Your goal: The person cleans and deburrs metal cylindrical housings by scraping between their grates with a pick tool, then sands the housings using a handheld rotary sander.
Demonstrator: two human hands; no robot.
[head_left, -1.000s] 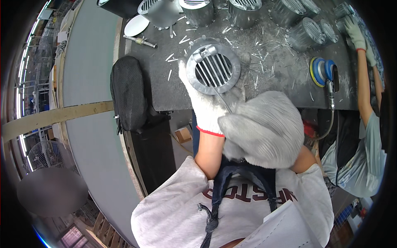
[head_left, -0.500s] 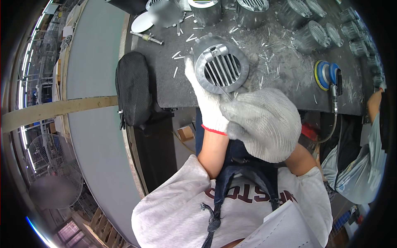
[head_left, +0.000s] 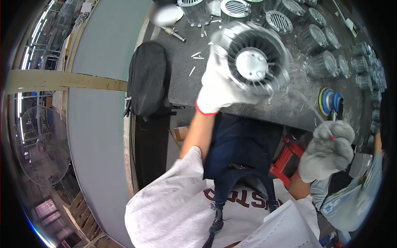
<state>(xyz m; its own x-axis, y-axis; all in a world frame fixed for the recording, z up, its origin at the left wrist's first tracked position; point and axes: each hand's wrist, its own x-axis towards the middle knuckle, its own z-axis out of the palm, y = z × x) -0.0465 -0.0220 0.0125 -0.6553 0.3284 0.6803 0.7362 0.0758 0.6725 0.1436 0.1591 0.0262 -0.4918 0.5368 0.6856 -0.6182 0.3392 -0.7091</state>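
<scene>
A round finned metal housing [head_left: 251,64] is tipped up above the table's near edge, smeared by motion. Its pale inner disc, ringed by dark fins, faces me. My left hand [head_left: 218,84], in a white knit glove with a red cuff, is closed on the housing's left and lower side; some fingers are hidden behind it. Away to the right, past the table's front edge, my right hand [head_left: 328,149] is a closed fist in a greyish glove. From it a thin rod-like tool [head_left: 314,108] points up and left, blurred; its exact kind cannot be made out.
A blue and yellow disc sander [head_left: 329,101] lies at the table's right. Several grille-topped metal housings [head_left: 312,37] stand along the back and right. Metal slivers litter the dark table [head_left: 186,78]. A black mesh bag [head_left: 148,78] sits at left; another person's sleeve [head_left: 345,202] shows at right.
My left hand has lifted and turned the housing, so its finned inside shows instead of the grille. My right hand has drawn away from it, down and to the right, with the thin tool.
</scene>
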